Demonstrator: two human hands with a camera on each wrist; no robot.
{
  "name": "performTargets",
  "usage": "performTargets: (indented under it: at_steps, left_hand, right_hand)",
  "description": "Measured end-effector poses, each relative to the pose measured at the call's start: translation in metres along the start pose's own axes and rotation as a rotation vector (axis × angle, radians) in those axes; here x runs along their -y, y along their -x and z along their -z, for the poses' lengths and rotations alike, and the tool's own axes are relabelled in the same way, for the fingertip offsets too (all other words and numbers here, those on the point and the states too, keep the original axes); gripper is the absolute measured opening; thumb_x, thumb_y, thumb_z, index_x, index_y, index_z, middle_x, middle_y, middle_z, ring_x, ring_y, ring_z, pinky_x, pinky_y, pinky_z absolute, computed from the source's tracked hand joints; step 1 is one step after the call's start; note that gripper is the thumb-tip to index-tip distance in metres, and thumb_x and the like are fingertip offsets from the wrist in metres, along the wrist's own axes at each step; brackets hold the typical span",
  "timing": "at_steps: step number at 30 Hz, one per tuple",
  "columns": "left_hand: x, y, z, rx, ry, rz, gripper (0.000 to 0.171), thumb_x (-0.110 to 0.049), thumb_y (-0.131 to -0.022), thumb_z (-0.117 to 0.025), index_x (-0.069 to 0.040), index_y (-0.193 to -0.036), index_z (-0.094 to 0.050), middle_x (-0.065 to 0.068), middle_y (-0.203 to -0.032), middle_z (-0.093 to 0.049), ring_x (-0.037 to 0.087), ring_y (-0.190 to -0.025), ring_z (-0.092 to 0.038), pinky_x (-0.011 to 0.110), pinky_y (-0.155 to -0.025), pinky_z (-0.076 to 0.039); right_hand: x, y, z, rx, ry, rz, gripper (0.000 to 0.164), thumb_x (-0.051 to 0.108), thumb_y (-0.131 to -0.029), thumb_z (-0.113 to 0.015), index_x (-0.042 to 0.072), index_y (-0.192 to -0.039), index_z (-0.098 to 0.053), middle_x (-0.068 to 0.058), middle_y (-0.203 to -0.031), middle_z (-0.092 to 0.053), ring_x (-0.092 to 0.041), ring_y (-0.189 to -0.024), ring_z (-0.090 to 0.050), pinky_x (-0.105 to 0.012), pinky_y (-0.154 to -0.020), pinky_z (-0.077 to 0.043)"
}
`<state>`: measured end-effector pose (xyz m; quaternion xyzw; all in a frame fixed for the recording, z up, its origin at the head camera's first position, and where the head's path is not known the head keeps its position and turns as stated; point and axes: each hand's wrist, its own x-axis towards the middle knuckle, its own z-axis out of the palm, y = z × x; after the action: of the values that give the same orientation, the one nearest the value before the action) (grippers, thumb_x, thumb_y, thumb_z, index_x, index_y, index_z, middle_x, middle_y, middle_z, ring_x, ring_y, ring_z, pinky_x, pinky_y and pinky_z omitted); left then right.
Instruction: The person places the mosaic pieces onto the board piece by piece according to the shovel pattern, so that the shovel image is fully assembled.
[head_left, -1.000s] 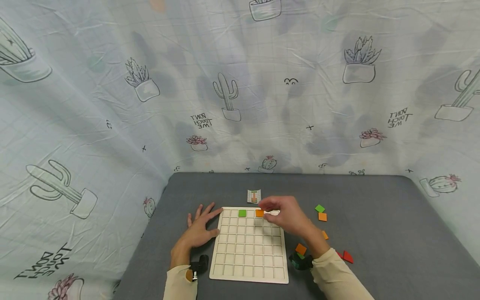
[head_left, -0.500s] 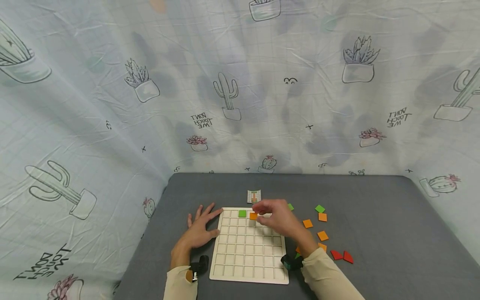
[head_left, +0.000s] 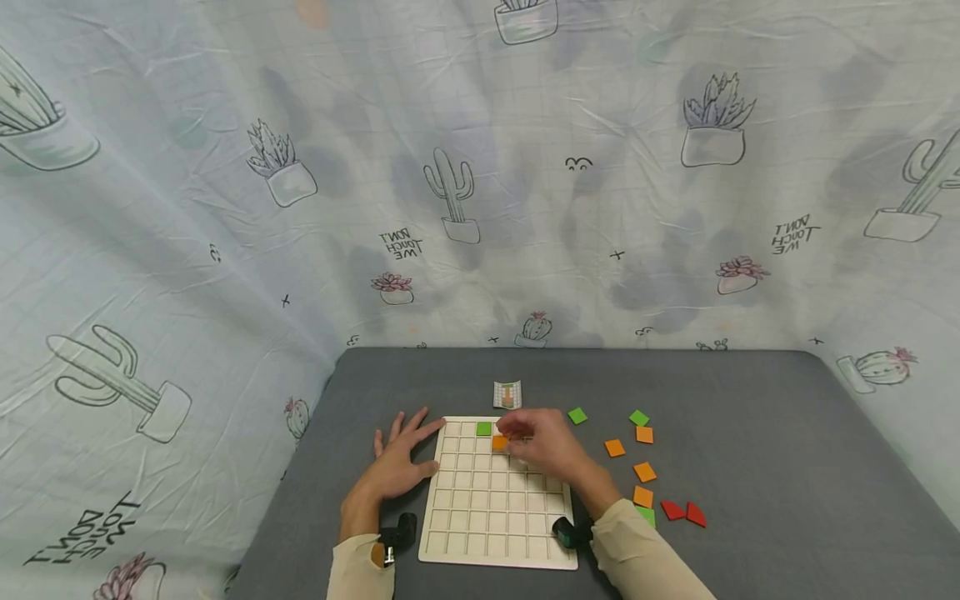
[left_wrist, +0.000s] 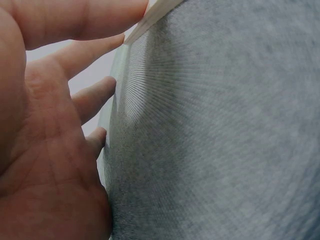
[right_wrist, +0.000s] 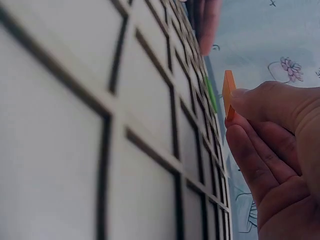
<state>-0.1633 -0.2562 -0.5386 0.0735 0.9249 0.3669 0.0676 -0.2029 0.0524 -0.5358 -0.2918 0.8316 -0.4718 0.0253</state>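
Note:
My right hand (head_left: 546,443) pinches an orange square tile (right_wrist: 228,94) between thumb and fingers, close over the grid board. In the head view that orange tile (head_left: 499,443) overlaps the second row of cells. A pale wooden grid board (head_left: 480,522) lies flat on the table. One green square tile (head_left: 483,428) sits in a cell of its top row, just left of the held tile. My left hand (head_left: 399,467) rests beside the board's left side with fingers spread. Its thumb and index fingertip touch the board's edge; in the left wrist view the left hand (left_wrist: 55,125) holds nothing.
A small pattern card (head_left: 507,394) lies behind the board. Right of the board are loose orange tiles (head_left: 645,472), green tiles (head_left: 638,417) and red quarter-round pieces (head_left: 696,514) on the grey table (head_left: 780,450). A cactus-print cloth (head_left: 525,192) hangs behind.
My right hand has carried the orange tile leftward and nearer to me, from the top row to over the second row. My left hand has stayed in place.

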Motion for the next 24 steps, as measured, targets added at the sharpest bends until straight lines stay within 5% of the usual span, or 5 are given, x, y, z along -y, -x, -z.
performTargets:
  at_steps: [24]
  left_hand:
    - [-0.0006, -0.0014, 0.0038, 0.013, 0.002, 0.009, 0.073, -0.008, -0.092, -0.078, -0.019, -0.161, -0.058, 0.019, -0.18, -0.03, 0.054, -0.169, -0.004, 0.08, -0.125, 0.012]
  right_hand:
    - [0.0032, -0.0054, -0.0086, -0.005, 0.142, 0.032, 0.032, -0.005, -0.091, -0.08, 0.004, -0.122, -0.081, -0.009, -0.114, -0.083, -0.023, -0.1, -0.08, -0.033, -0.086, -0.066]
